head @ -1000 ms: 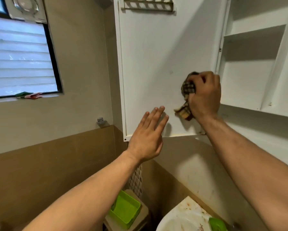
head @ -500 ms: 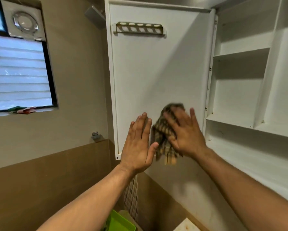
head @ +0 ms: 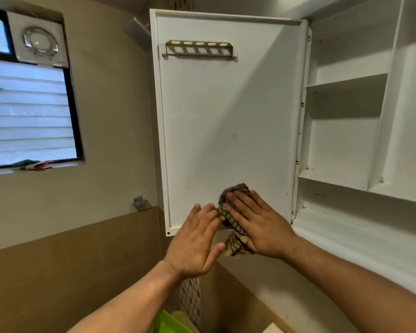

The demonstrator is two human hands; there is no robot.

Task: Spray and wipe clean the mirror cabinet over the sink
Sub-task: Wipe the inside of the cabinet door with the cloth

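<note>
The cabinet door (head: 228,121) hangs open to the left of the cabinet (head: 346,140), its white inner face turned toward the camera, smooth and matte with a faint grey smudge near the middle and grime along the hinge edge. A slotted metal rack (head: 199,48) is fixed across the upper part of the door. Low on the door, near its bottom edge, the right hand (head: 257,227) presses a checked brown-and-cream cloth (head: 233,217) flat against the panel, fingers spread and laid over the crumpled fabric rather than curled around it; the cloth's loose end hangs below the door's edge. The left hand (head: 195,243) is open, fingers together and straight, its palm toward the door's lower corner just beside the cloth, holding nothing. Compared with half a second ago, both hands sit in nearly the same place on the door, and the view has tilted up so the door's top edge shows. A second ago the right hand gripped the cloth bunched near the hinge side. The cabinet's interior has bare white shelves and an upright divider. To the left, a beige wall with a brown lower band carries a window (head: 29,111) with frosted louvres and a round vent (head: 40,43).
</note>
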